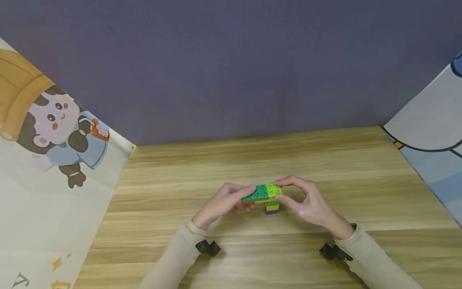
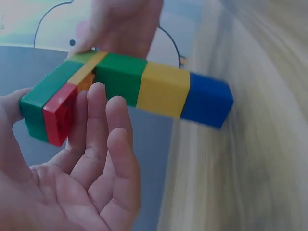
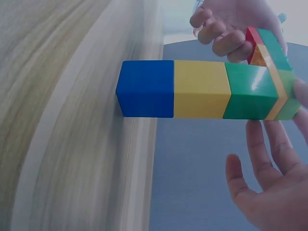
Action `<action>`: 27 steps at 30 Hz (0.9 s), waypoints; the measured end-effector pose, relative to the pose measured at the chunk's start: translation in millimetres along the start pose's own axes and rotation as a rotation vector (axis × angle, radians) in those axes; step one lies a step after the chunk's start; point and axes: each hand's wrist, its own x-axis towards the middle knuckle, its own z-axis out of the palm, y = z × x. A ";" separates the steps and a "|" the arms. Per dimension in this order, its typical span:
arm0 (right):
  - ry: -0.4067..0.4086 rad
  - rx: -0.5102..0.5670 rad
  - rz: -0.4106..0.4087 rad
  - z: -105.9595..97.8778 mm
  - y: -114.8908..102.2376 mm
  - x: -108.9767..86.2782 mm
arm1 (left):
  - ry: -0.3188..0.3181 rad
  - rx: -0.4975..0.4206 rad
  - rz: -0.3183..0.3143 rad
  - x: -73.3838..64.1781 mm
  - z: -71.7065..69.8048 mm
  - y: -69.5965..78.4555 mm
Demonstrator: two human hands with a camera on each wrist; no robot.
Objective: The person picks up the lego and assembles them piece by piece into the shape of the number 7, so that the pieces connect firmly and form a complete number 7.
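A toy brick tower rises from the table, with a blue brick at the bottom, then a yellow brick and a green brick. Across its top lies a thin orange-yellow plate that sticks out to the left beside a red brick. Above these sit a dark green brick and a lime green brick. My left hand pinches the overhanging dark green end, thumb on top and fingers beneath. With thumb and index finger, my right hand grips the lime green brick at the right end.
The wood-grain table meets a dark blue-grey panel at the back. Cartoon-printed panels stand at the left and right. Black wrist cameras hang below both cuffs.
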 end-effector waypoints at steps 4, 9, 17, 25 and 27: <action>-0.003 0.027 -0.010 0.7 2.2 0.2 | -0.044 -0.094 -0.048 1.2 2.1 0.1; -0.005 0.040 -0.012 0.8 3.5 -0.2 | -0.028 -0.118 -0.059 1.5 4.9 1.2; -0.001 0.087 -0.030 1.9 10.2 -1.6 | 0.010 -0.087 -0.071 0.9 7.0 2.4; 0.018 0.092 -0.069 3.4 15.1 -3.4 | 0.152 0.042 0.143 1.1 12.2 -1.1; 0.016 0.083 -0.070 3.4 14.6 -3.3 | 0.249 0.136 0.271 -1.6 15.6 -1.7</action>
